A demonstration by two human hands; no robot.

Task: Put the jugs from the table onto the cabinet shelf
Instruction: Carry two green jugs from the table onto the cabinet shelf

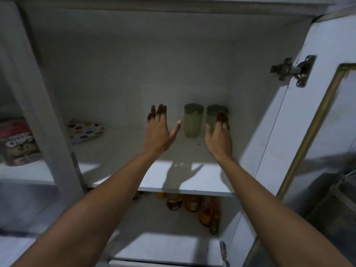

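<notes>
Two pale green jugs with darker green lids stand upright side by side at the back right of the white cabinet shelf. The left jug stands free. My left hand hovers just left of it, fingers spread, thumb close to its side, holding nothing. The right jug stands in the corner, partly hidden by my right hand. That hand's fingers rest around the jug's front, loosely curled; whether they grip it is unclear.
A polka-dot item lies at the shelf's left. The open cabinet door with a metal hinge stands to the right. Bottles and jars fill the shelf below. A printed packet sits in the neighbouring compartment at left.
</notes>
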